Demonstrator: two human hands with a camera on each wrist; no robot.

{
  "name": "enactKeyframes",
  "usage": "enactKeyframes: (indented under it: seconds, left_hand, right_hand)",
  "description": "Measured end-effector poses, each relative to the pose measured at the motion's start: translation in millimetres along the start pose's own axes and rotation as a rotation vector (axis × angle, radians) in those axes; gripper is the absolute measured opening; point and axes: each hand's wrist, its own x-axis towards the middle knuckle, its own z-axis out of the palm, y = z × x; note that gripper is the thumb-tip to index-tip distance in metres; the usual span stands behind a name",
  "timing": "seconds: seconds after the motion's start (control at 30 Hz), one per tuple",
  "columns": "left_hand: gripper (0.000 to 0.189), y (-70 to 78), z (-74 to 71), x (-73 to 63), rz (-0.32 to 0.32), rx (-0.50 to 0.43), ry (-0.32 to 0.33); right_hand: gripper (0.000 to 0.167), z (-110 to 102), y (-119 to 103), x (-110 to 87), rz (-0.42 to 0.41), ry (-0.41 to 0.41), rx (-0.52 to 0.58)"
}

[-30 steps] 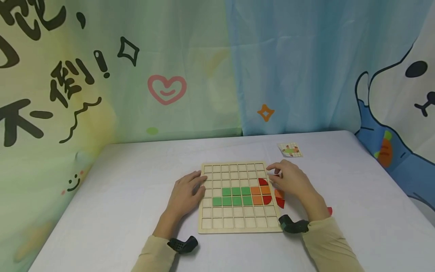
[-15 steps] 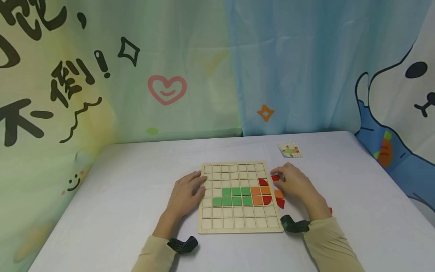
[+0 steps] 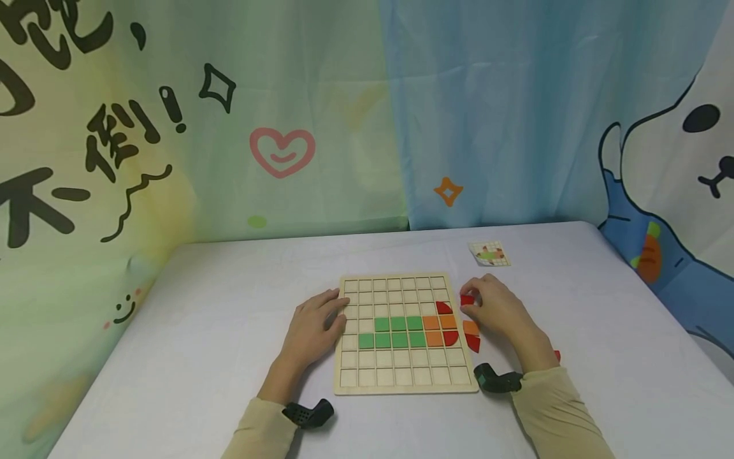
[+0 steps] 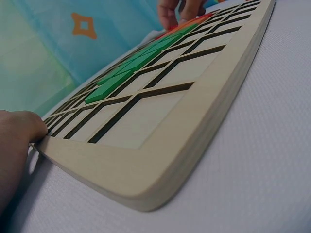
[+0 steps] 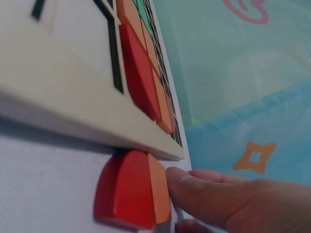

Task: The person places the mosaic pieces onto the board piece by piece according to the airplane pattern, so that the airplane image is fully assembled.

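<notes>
My left hand [image 3: 314, 326] rests at the left edge of a wooden grid board [image 3: 401, 379], its fingertips on the rim. In the head view, my right hand [image 3: 496, 306] is just off the board's right edge and pinches a red piece [image 3: 467, 299] between thumb and forefinger. Green square tiles [image 3: 383, 340] and orange square tiles [image 3: 434, 338] fill cells in two rows. Red rounded pieces [image 3: 451, 337] sit near the right side. Beside the board lie an orange piece [image 3: 471, 327] and a red rounded piece [image 3: 473, 343], closer in the right wrist view.
A small printed card [image 3: 489, 254] with a coloured grid picture lies behind the right hand. Another red piece [image 3: 557, 356] shows partly behind the right forearm. The white-clothed table [image 3: 241, 287] ends at a printed curtain [image 3: 321, 210].
My right hand has moved slightly right, away from the board's edge. The red piece at its fingertips has come into fuller view. My left hand stays in place.
</notes>
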Motion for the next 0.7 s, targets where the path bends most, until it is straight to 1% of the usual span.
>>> enactKeyframes:
  seconds: [0.13,0.3,0.4,0.57,0.7]
  left_hand:
    - [0.035,0.4,-0.6,-0.4,0.002,-0.006,0.003]
    - [0.035,0.6,-0.8,-0.2,0.008,-0.009,0.01]
    - [0.034,0.2,-0.3,-0.4,0.008,-0.01,0.01]
    - [0.034,-0.4,0.4,-0.4,0.007,-0.002,0.009]
    - [0.034,-0.8,0.5,-0.2,0.006,0.0,0.011]
  right_hand:
    - [0.024,-0.5,0.9,0.5,-0.025,0.023,0.019]
    - [0.018,-1.3,2.2,1.3,-0.056,0.015,0.037]
    - [0.018,-2.1,2.4,1.2,-0.068,0.021,0.041]
    - [0.022,-2.7,0.2,0.7,-0.112,0.103,0.057]
    - [0.02,-4.1,-5.9,-0.5,-0.201,0.176,0.106]
